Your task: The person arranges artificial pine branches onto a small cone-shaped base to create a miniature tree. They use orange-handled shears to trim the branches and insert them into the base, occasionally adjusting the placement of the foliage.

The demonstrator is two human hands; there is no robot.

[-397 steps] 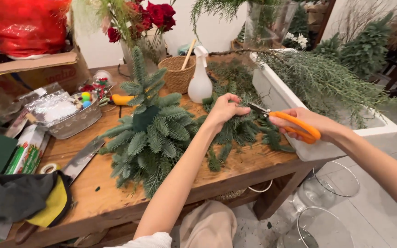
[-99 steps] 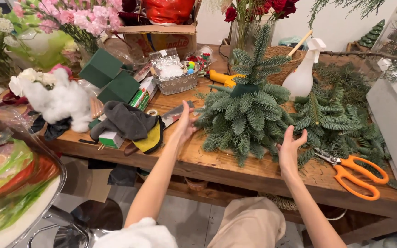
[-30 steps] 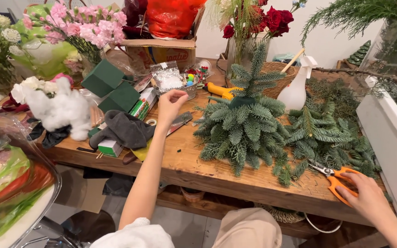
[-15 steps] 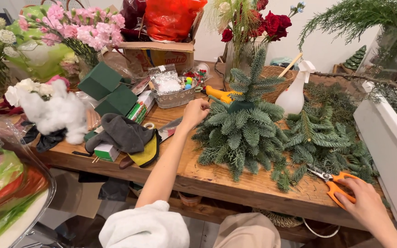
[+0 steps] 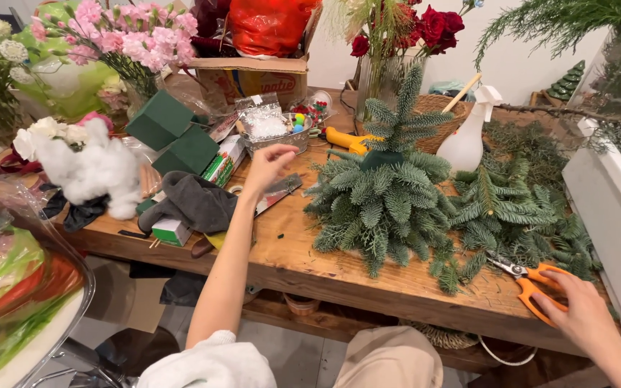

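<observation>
Fingers of our left hand (image 5: 266,164) curl loosely, holding nothing, above the clear tray of beads (image 5: 271,128). Our right hand (image 5: 582,315) rests closed over the orange scissors (image 5: 533,282); blades point left toward the fir arrangement (image 5: 382,194) on the wooden table (image 5: 339,269).

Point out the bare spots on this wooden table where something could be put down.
One bare strip of the wooden table runs along its near edge, between the left hand and the fir arrangement, below both. The left end is piled with a grey cloth and green foam blocks; loose fir sprigs crowd the right, by the orange scissors.
</observation>
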